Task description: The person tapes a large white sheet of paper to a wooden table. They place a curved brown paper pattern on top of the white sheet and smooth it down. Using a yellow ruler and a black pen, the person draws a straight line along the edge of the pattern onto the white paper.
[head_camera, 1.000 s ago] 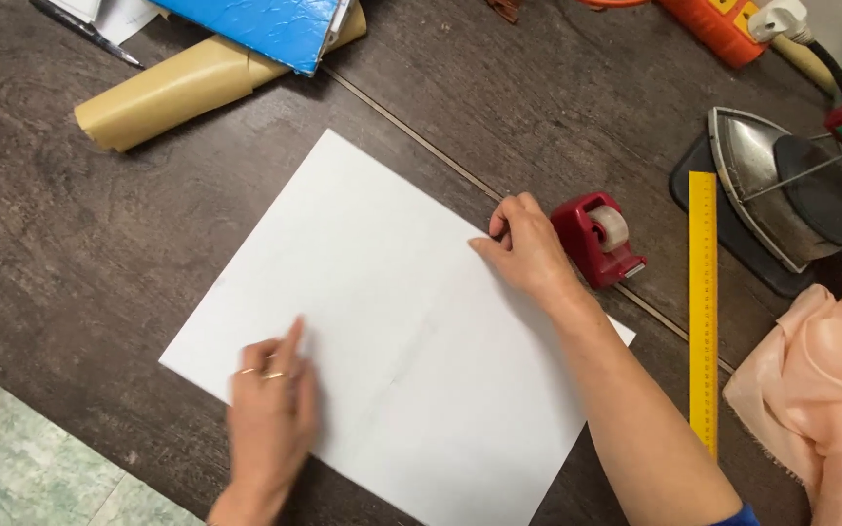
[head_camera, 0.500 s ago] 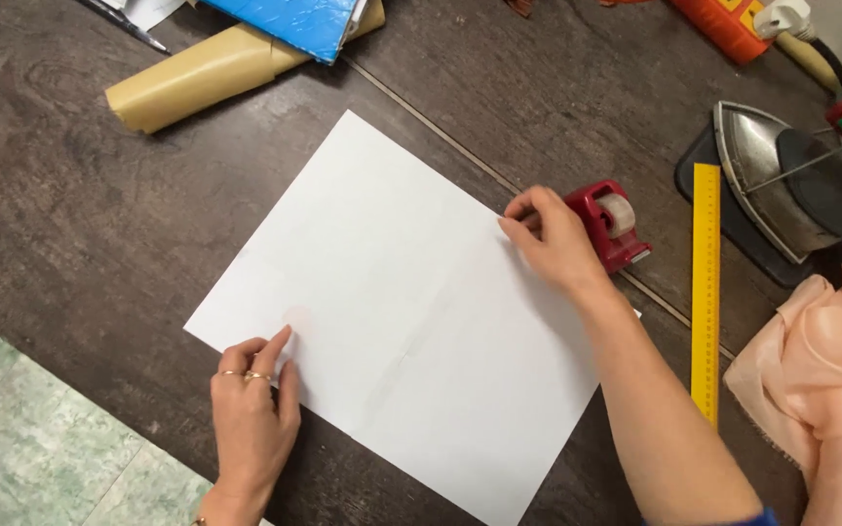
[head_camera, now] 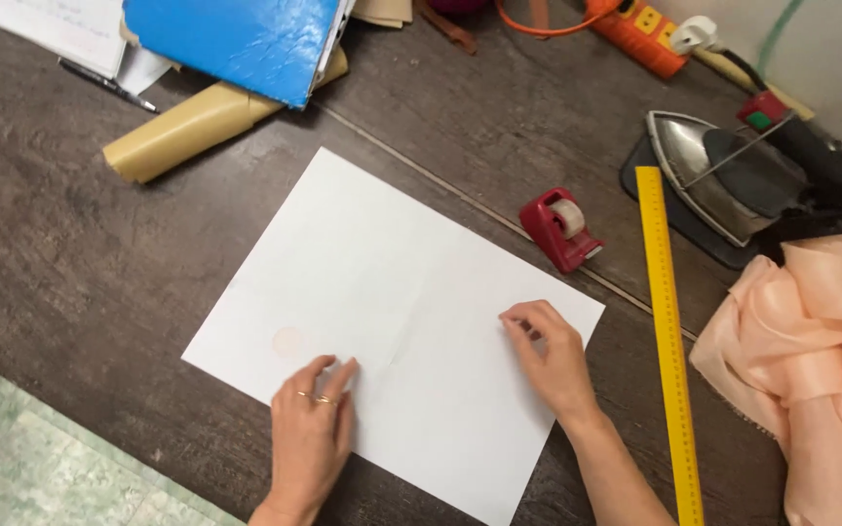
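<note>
Both hands just rest on the white paper sheet (head_camera: 392, 321), nothing gripped: left hand (head_camera: 311, 438) flat at its near edge, right hand (head_camera: 550, 356) with curled fingers near the right corner. Sheet lies skewed on the dark woodgrain table (head_camera: 70, 263), open room left of it; a red tape dispenser (head_camera: 561, 228) and yellow ruler (head_camera: 669, 341) crowd the right.

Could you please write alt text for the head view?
Both hands, left hand and right hand, press flat on a white sheet of paper on a dark table; a red tape dispenser and yellow ruler lie nearby.
</note>
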